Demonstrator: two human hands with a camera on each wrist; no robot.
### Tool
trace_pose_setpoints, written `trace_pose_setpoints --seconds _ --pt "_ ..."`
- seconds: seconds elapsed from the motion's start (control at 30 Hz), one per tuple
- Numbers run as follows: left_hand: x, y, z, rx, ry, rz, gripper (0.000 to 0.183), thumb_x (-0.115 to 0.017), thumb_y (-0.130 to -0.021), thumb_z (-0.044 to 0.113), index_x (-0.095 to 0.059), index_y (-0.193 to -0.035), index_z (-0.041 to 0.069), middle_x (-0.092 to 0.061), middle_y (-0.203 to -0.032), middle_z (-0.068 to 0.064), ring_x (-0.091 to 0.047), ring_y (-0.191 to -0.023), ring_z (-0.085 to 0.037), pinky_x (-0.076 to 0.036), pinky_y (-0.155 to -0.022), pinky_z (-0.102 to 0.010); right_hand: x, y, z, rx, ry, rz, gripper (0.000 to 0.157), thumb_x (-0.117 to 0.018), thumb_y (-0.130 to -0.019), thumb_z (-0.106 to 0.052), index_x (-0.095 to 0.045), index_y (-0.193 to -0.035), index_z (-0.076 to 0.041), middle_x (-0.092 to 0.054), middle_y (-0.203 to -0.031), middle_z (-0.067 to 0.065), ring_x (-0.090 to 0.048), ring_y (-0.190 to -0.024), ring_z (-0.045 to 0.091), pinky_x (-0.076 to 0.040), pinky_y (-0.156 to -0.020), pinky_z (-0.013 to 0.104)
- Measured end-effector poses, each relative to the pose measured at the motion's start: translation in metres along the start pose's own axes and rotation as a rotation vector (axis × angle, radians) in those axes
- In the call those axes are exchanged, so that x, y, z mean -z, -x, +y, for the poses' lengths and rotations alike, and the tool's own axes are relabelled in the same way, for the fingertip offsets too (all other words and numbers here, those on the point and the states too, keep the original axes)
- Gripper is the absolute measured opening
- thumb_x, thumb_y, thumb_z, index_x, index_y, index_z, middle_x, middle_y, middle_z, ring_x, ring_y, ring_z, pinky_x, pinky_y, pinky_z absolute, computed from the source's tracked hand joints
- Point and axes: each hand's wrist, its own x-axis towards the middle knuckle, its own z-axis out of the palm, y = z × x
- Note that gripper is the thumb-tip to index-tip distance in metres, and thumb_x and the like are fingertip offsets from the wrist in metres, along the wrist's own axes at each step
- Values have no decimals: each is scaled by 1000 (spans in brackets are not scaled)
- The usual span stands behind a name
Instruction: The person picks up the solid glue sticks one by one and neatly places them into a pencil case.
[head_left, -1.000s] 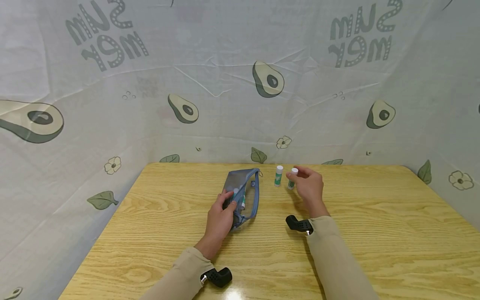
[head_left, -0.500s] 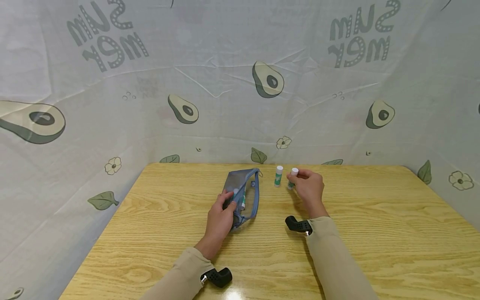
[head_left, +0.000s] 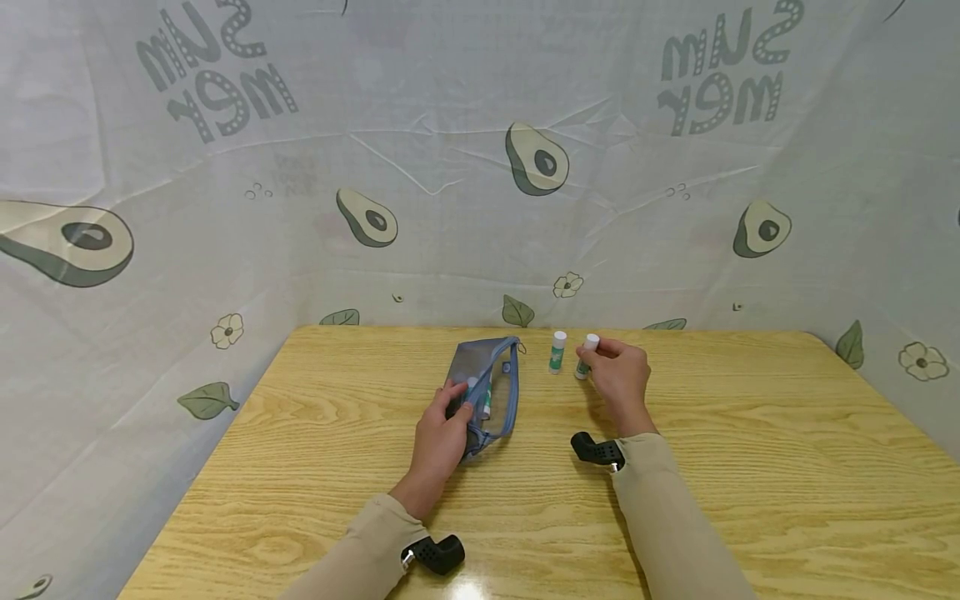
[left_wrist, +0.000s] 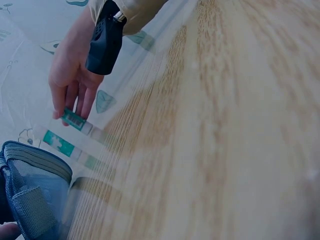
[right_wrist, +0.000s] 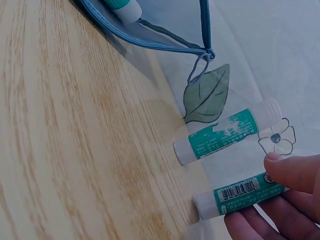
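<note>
My left hand (head_left: 441, 429) grips the near side of a blue-grey mesh zip pouch (head_left: 472, 358), whose mouth gapes to the right. Inside it shows a glue stick (head_left: 487, 402), with another white and green shape beside it, partly behind my fingers. My right hand (head_left: 621, 373) pinches a second glue stick (right_wrist: 242, 196) between thumb and fingers, its white cap up and leaning slightly right. In the right wrist view its base end is close at the tabletop. Just left of it, a matching glue stick (head_left: 557, 353) stands upright by itself.
Everything is on a wood-grain table (head_left: 315, 483). A pale cloth (head_left: 450, 242) printed with avocados and leaves hangs behind and along the sides. A thin zip-pull loop (right_wrist: 200, 70) sticks out from the pouch's far corner.
The glue stick in my right hand now leans a little more to the right at its cap, and that hand has shifted slightly right. My left hand and the pouch stay put.
</note>
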Motion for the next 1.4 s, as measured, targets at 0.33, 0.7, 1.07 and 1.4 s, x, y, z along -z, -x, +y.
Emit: trace_pose_setpoints --seconds 0.33,0.7,1.07,1.4 --pt "0 -1 0 2 2 0 42 -56 -108 19 -61 -149 10 -37 -173 -8 -21 -165 -36 -23 -131 -61 3 0 -7 -5 -25 4 42 -71 -102 -18 -68 -139 2 -71 -137 24 -67 -129 36 -54 -111 51" --pt "1 0 1 11 8 -12 43 -55 -108 19 -60 -150 11 -35 -174 -6 -19 -166 -35 -23 -131 -62 7 0 -17 6 -28 3 44 -70 -104 -23 -68 -141 0 -69 -140 24 -62 -135 38 -51 -115 55" --pt "1 -1 0 9 -1 -13 43 -55 -108 19 -59 -151 11 -35 -174 -6 -19 -166 -35 -23 -131 -62 11 3 -33 63 -2 23 44 -71 -103 -26 -68 -143 -6 -72 -135 19 -66 -128 31 -52 -85 25" --pt "0 -2 -1 20 12 -4 43 -56 -107 19 -61 -149 10 -36 -173 -6 -20 -166 -34 -22 -132 -61 16 10 -53 114 -31 36 40 -72 -102 -26 -72 -138 -7 -74 -133 17 -69 -123 29 -50 -86 23"
